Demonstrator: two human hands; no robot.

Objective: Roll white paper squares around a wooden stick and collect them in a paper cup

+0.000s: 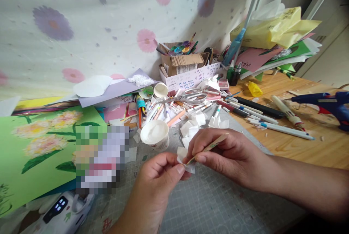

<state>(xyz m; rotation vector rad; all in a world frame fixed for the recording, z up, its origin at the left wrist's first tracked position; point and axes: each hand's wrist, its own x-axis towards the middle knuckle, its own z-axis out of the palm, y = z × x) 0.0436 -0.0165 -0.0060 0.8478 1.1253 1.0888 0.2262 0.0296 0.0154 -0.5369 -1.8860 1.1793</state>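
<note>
My left hand [166, 174] pinches a small piece of white paper [182, 153] between thumb and fingertips. In my right hand [226, 154] is a flat wooden stick [215, 142], slanting down to the left, with green marks on its side. The stick's lower tip meets the paper, and the fingertips of both hands nearly touch there. Just behind them stands a white paper cup [155, 134] with whitish contents. Several loose white paper pieces [191, 128] lie beyond my right hand. Beneath both hands spreads a grey cutting mat [201, 205] with grid lines.
Scissors [192, 97], pens and scraps crowd the back of the mat. A cardboard box [182, 64] stands behind them. To the right lie markers [283, 129] and a blue glue gun [324, 103]. At left are a green flower picture [40, 150] and a white device with a lit display [58, 206].
</note>
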